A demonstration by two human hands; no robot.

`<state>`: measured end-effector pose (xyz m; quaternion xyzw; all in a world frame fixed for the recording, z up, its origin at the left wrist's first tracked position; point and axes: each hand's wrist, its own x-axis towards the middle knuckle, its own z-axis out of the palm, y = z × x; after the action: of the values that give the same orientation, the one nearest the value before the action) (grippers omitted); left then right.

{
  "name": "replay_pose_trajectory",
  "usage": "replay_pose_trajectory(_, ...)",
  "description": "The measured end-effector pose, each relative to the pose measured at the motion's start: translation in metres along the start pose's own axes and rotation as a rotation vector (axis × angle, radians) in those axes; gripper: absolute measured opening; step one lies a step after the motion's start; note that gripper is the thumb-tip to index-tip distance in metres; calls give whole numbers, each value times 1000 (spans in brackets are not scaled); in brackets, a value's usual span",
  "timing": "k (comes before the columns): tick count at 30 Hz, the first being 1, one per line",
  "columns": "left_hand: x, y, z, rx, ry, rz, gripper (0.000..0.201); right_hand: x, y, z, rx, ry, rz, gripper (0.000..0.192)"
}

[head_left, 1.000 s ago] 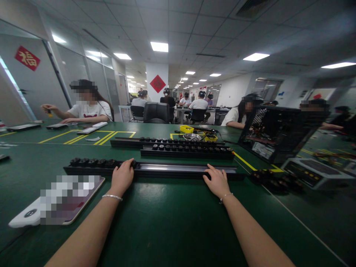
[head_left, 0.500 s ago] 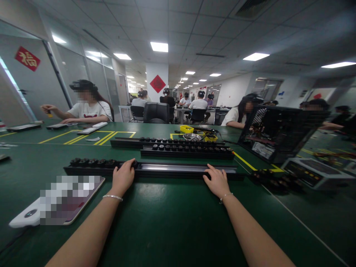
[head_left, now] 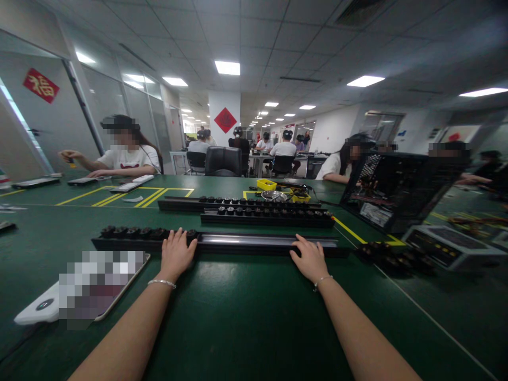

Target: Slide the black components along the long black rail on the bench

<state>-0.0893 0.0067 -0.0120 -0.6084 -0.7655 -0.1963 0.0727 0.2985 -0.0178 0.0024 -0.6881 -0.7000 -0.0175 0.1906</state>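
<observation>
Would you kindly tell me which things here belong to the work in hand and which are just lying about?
In hand:
- black rail, under left hand and right hand
- black knobs seated in it

Lying about:
- two far rails
- loose knob pile
- tablet
- yellow bin
- open computer case

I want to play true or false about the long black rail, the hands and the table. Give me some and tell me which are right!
1. Both hands rest on the nearest long black rail. True.
2. The left hand lies by the row of black knobs on the rail. True.
3. The right hand holds a yellow tray. False: the yellow tray sits far back on the table, untouched.
4. The table is red. False: it is green.
5. Two more black rails lie behind the nearest one. True.
</observation>
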Motion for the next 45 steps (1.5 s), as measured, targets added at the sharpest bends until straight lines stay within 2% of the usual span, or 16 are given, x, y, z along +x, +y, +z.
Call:
replay_pose_trajectory(22, -1, 0, -7, 32, -37, 43, 60, -1, -1, -2, -13, -7, -3, 31)
replay_pose_trajectory(45, -3, 1, -10, 44, -23, 69, 58, -1, -1, -3, -18, -20, 2, 32)
